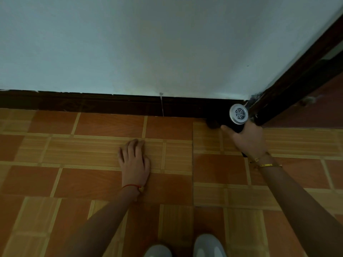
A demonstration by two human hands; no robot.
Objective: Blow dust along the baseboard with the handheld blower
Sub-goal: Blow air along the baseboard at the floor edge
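A dark brown baseboard (92, 103) runs along the foot of the pale wall. At its right end, in the corner by a dark door frame, my right hand (247, 139) grips a black handheld blower (238, 115). The blower's silver round intake grille faces me and its nozzle end, mostly hidden, points down at the baseboard corner. My left hand (134, 160) rests flat on the floor tiles, fingers straight, a little in front of the baseboard's middle.
The floor is orange and tan patterned tile (92, 164). A dark wooden door frame (297, 75) rises at the right. My two pale shoes (185, 247) stand at the bottom edge. A thin vertical seam (161, 106) splits the baseboard.
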